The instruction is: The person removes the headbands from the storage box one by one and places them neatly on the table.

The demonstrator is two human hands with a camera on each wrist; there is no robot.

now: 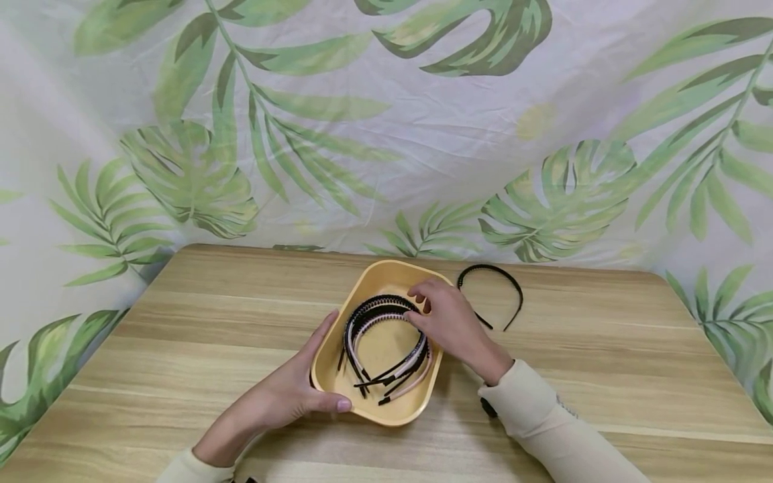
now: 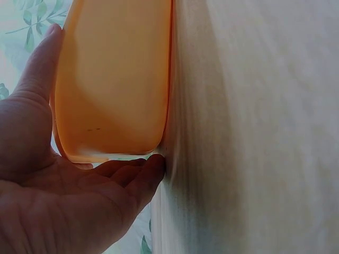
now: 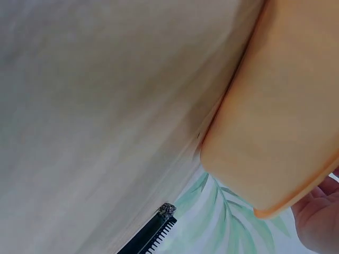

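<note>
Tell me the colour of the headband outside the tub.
The headband is black, clearest in the head view.

A wood-grain table (image 1: 211, 335) bears a yellow bin (image 1: 395, 274) and black headband (image 1: 488, 267).

This looks like a spot inside a room, maybe at home, but you can't tell for sure. There is a table (image 1: 604, 335) with a wood-look top, and right behind it hangs a big, pale, wrinkly cloth (image 1: 453, 134) with green leaves (image 1: 181, 181) all over. On top are everyday things, like a yellow tub (image 1: 392, 414) of hair bands (image 1: 386, 310).
</note>
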